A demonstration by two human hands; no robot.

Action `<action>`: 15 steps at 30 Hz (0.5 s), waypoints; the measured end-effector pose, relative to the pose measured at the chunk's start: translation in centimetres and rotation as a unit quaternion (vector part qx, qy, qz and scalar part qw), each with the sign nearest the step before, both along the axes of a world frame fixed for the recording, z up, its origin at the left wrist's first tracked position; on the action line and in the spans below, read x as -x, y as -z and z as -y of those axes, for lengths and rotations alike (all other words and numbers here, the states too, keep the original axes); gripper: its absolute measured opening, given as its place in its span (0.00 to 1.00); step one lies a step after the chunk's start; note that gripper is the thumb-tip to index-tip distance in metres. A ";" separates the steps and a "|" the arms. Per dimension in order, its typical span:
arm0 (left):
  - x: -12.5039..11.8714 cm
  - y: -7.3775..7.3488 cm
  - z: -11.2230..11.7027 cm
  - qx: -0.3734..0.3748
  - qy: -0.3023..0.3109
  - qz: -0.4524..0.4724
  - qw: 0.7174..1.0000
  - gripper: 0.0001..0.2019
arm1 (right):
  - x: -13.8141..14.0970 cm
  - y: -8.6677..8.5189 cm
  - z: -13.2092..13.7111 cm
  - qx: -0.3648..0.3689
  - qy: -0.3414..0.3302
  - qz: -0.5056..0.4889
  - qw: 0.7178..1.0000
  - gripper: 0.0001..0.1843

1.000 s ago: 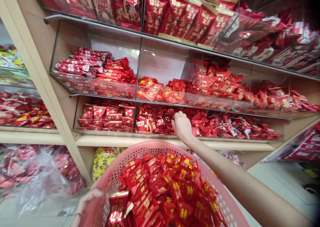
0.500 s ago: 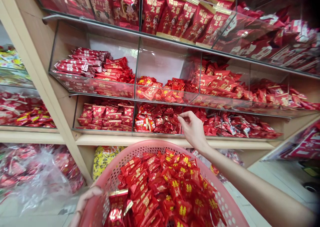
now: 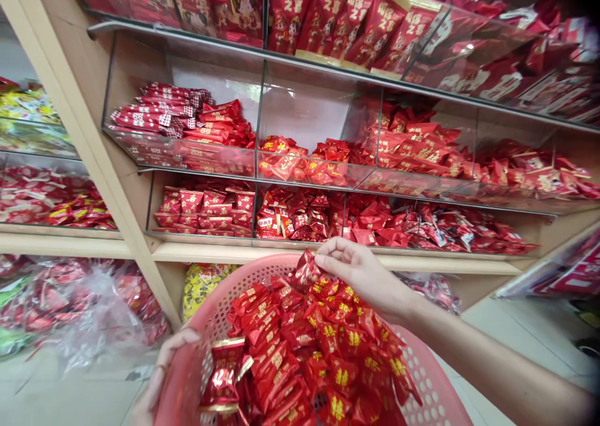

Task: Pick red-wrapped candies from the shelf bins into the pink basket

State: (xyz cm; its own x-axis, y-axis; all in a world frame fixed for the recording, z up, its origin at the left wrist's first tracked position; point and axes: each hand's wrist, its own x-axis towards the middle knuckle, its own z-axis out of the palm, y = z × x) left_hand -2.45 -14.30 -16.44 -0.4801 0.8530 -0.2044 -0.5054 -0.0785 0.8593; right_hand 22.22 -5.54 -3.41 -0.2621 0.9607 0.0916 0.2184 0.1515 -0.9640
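A pink plastic basket [image 3: 434,366] with a perforated rim fills the lower middle, heaped with red wrapped candies [image 3: 300,338] printed in gold and yellow. My left hand [image 3: 164,373] grips its left rim, fingers curled over the edge. Above the far side of the heap, my right hand [image 3: 354,267] pinches a dark red shiny candy packet [image 3: 307,270] between thumb and fingers. At the basket's left lies a larger red packet [image 3: 225,376] with gold ends. Just behind my right hand is the lowest shelf bin [image 3: 300,217] of dark red candies.
Shelves with clear dividers [image 3: 319,167] hold several kinds of red packets. A wooden upright [image 3: 94,145] stands at left. Under the shelf lie plastic bags of sweets [image 3: 94,313] and a yellow bag [image 3: 206,285]. Tiled floor [image 3: 529,345] shows at right.
My right hand has come down and back from the lowest shelf to over the basket, with a dark red candy packet now visible in its fingers. My left hand stays on the rim.
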 end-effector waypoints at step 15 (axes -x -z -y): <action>-0.1 0.5 0.0 0.000 0.013 -0.004 1.000 0.21 | 6.5 7.1 6.4 -0.061 -0.431 0.296 0.850 0.06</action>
State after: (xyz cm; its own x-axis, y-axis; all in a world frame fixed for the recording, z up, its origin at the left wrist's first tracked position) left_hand -2.39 -14.30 -16.95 -0.4590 0.8654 -0.2008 -0.5002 -0.0650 0.8635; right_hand 15.74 -11.97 -10.51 -0.8987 0.3808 -0.2174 0.4177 0.5922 -0.6891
